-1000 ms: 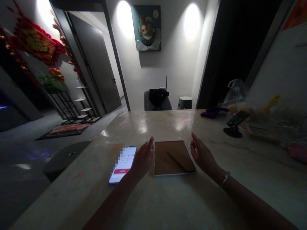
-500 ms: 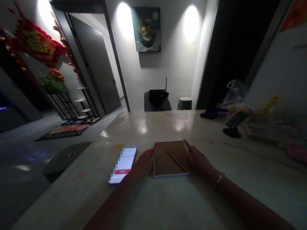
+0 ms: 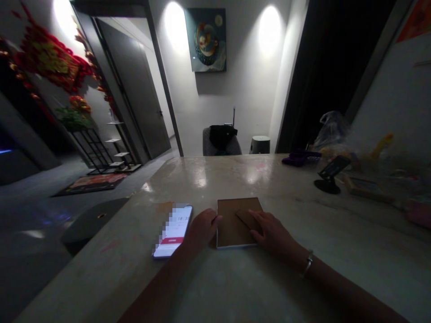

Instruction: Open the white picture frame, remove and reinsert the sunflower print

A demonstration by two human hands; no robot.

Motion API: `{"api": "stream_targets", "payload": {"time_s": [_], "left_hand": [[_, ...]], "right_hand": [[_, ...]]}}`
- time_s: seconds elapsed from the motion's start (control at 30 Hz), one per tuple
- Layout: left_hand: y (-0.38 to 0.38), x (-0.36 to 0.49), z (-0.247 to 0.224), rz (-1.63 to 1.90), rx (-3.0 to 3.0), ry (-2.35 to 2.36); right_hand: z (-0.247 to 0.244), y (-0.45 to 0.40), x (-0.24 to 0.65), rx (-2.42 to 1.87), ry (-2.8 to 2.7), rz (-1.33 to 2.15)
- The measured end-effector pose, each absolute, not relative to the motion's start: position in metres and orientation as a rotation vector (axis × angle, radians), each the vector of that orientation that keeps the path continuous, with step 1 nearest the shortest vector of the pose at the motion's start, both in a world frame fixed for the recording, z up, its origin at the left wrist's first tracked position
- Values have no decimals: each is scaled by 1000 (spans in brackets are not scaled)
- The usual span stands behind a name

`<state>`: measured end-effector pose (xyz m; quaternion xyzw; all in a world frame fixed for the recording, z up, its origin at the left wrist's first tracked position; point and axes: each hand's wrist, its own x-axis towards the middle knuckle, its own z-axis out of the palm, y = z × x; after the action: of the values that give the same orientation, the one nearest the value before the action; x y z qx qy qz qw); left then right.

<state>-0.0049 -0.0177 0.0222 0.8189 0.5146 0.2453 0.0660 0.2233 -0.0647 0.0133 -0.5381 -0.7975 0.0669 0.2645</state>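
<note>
A flat brown board with a thin pale rim point(image 3: 232, 231) lies on the marble-look table point(image 3: 215, 282); a dark strip runs slantwise over its face. My left hand point(image 3: 204, 226) is at the board's left edge, fingers curled in and thumb at the rim, so it seems to grip that edge. Over the right part of the board rests my right hand point(image 3: 269, 229), its fingers apart and reaching onto the strip, with a bracelet at the wrist. To the left of my left hand lies a phone point(image 3: 175, 231) with its screen lit.
On the table's right side are a black phone stand point(image 3: 328, 184), a purple item point(image 3: 298, 158), a wooden frame point(image 3: 365, 187) and a clear plastic bag point(image 3: 332, 130). Beyond the far edge is a chair with a black cloth point(image 3: 222, 137). A stool point(image 3: 90, 222) stands at the left.
My right hand has moved left from the board's right edge onto its face. The fingers of my left hand have curled in and come nearer at the left edge.
</note>
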Motion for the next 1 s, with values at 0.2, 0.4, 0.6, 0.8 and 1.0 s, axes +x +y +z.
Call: {"api": "stream_targets", "payload": {"time_s": [0.2,0.4,0.6,0.8,1.0], "left_hand": [[-16,-8,24,778,2360,1621],[-16,-10,25,847,2212,1549],[-18,-7,28,792,2105,1528],[-20,-3,29,803,2049,1445],[-21,2,25,826,1999,1394]], "right_hand": [[18,-64,223,-1445,-2091,185],[11,-53,229,-1407,-1850,286],[15,-52,228,-1397,-1628,556],[18,-55,225,-1270,-1487,681],[5,-55,225,-1165,-1601,871]]}}
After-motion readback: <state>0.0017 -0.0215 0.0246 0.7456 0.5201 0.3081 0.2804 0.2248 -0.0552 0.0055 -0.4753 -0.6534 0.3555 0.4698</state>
